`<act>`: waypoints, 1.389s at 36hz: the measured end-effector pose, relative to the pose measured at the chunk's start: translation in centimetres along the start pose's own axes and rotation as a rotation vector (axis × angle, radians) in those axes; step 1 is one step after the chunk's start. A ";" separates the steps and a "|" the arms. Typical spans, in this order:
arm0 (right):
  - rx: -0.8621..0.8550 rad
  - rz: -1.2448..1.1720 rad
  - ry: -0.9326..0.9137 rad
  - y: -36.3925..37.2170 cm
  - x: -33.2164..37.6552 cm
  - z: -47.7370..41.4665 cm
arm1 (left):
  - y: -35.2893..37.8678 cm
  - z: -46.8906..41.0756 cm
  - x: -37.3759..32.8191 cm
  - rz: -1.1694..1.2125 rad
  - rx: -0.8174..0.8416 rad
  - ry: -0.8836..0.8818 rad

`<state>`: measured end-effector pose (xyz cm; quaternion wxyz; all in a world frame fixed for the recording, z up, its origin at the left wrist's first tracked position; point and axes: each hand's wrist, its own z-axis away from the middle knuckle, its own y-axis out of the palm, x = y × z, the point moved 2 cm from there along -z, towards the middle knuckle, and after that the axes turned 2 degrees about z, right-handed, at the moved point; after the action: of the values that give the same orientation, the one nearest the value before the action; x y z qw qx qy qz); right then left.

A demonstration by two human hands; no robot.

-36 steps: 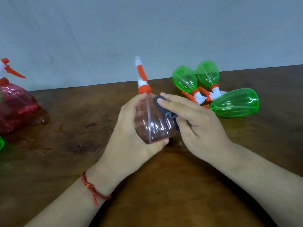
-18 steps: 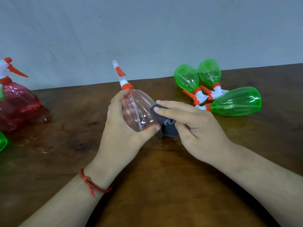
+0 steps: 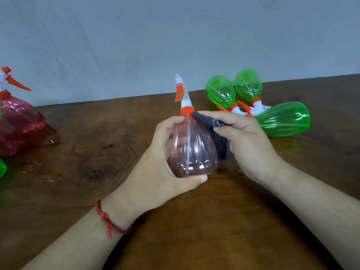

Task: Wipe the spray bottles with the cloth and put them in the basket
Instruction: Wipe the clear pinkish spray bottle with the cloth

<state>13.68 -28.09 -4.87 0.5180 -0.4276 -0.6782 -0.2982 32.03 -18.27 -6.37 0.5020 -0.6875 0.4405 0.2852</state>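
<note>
The pink bottle (image 3: pixel 191 147) is held a little above the table (image 3: pixel 194 230) by the left hand (image 3: pixel 155 172); the fingers are curled round its left side and the thumb is laid under its base. The bottle is kept nearly upright, leaned slightly to the left; an orange collar and a white nozzle with an orange trigger are seen on top.

A grey cloth (image 3: pixel 218 137) is gripped by the right hand (image 3: pixel 249 145) and pressed against the right side of the bottle, from the collar down toward the lower body; the index finger is stretched along the cloth up to the collar, and the other fingers are bent over the cloth.

Behind the right hand, near the wall, 3 green bottles (image 3: pixel 284 119) are laid on their sides, with their nozzles brought close together; whether the nearest 1 touches the hand cannot be told.

At the left edge a red bottle (image 3: pixel 19 125) is placed upright on the table, partly cut off; below it a small green piece (image 3: pixel 2 168) is seen, too little to be named.

A red string (image 3: pixel 109 221) is tied round the left wrist.
</note>
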 end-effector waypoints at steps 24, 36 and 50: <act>0.149 0.468 -0.269 0.7 -0.5 1.0 | -2.8 -0.8 0.9 -0.164 -0.359 -0.018; 0.217 0.672 -0.475 1.6 0.4 2.0 | -2.6 -0.8 0.6 -0.187 -0.372 -0.049; 0.059 0.476 -0.290 0.6 0.6 0.9 | -0.4 -0.1 -0.6 -0.176 -0.099 0.092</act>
<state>13.74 -26.94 -4.56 0.4832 -0.5978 -0.6341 -0.0842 32.12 -18.10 -5.70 0.4699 -0.7598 0.3863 0.2295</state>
